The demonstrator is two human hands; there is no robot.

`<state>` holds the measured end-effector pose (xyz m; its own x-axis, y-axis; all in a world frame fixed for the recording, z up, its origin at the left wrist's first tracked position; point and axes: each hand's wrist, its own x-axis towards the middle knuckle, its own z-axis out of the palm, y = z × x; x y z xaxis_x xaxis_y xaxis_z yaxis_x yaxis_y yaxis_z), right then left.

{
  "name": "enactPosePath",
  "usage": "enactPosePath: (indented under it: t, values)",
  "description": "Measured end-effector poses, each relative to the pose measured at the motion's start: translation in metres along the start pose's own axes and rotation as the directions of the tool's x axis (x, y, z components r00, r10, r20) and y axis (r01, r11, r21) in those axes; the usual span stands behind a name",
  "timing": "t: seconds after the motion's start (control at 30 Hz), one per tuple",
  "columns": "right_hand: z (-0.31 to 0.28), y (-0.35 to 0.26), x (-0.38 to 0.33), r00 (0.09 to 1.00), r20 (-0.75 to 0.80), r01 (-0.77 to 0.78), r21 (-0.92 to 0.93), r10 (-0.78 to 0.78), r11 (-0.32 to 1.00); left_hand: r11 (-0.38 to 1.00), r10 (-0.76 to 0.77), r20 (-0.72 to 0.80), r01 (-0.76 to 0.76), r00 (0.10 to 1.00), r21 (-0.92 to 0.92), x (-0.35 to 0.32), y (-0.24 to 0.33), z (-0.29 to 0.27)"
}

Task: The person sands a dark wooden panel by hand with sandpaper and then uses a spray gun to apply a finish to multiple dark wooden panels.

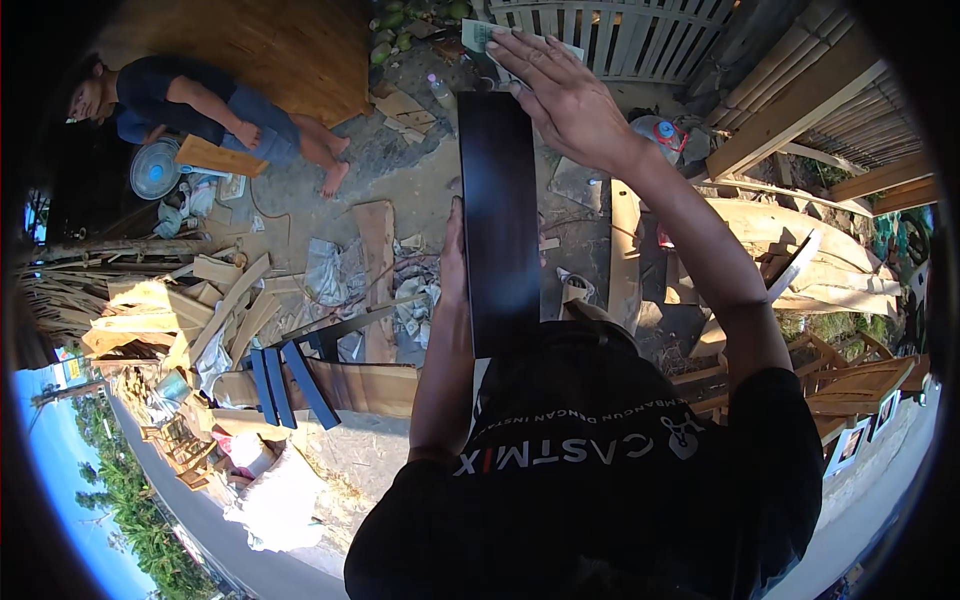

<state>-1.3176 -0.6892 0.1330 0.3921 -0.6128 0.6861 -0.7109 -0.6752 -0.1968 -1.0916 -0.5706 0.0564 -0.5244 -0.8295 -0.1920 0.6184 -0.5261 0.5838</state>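
A long, dark, glossy board (500, 215) stands out in front of my chest. My left hand (453, 255) is wrapped round it from beneath: the palm lies along its left edge and fingertips just show past its right edge. Beyond the board's far end, my right hand (562, 95) has its fingers stretched over a thin pale green and white sheet of paper (478, 36), whose corners stick out on both sides. The underside of the sheet is hidden. Part of the right palm is close to the board's far right corner; whether they touch I cannot tell.
At the far left another person (215, 110) sits near a round lidded tub (155, 170). Several dark painted slats (290, 385) rest across a wooden plank (375, 390). Scrap wood (200, 310) is piled on the left; timber posts (800, 105) and curved boards (800, 250) stand right.
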Motion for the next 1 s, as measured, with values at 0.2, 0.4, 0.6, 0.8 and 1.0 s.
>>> enactPosePath:
  t: [0.2,0.4,0.6,0.8,1.0]
  values:
    - [0.025,-0.114,-0.080,0.894,0.395,-0.002,0.473,-0.210,0.881,0.983,0.179,-0.098,-0.182,0.979,-0.014,0.007,0.049,-0.046]
    - [-0.028,-0.130,-0.097,0.867,0.453,-0.221,0.725,-0.209,0.653,0.950,0.299,-0.060,-0.303,0.952,-0.068,-0.018,0.078,-0.063]
    - [-0.037,-0.086,-0.021,0.990,0.115,0.028,0.378,-0.077,0.925,0.951,0.300,-0.049,-0.295,0.953,0.095,-0.030,0.061,-0.032]
    - [0.026,-0.087,-0.003,0.941,0.244,0.174,0.240,-0.233,0.955,0.938,0.278,0.079,-0.253,0.957,-0.236,-0.015,0.047,-0.044]
    - [-0.012,-0.115,-0.123,0.806,0.453,0.070,0.565,-0.381,0.822,0.878,0.475,0.051,-0.477,0.879,0.038,-0.016,0.064,-0.043]
